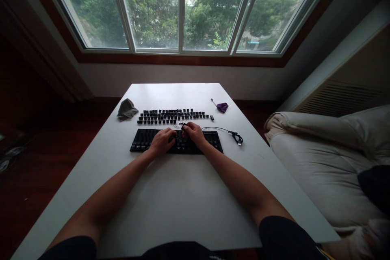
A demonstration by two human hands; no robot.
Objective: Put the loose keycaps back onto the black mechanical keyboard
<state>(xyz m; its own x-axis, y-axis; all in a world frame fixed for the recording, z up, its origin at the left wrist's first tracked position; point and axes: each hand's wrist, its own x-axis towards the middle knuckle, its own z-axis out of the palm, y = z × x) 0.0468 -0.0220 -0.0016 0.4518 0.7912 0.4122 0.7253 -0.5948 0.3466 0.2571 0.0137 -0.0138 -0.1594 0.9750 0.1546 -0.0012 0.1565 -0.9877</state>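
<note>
A black keyboard (143,139) lies on the white table (170,203). My left hand (163,140) rests on its middle, fingers curled down onto the keys. My right hand (194,132) sits just to the right of it, pinching a small black keycap (184,126) at its fingertips over the keyboard's back edge. Behind the keyboard, rows of loose black keycaps (170,116) are laid out on the table. The keyboard's black cable (231,132) curls off to the right.
A grey cloth (127,109) lies at the back left of the table, a purple cloth with a small brush (222,106) at the back right. A beige sofa (329,158) stands close on the right. Windows fill the far wall.
</note>
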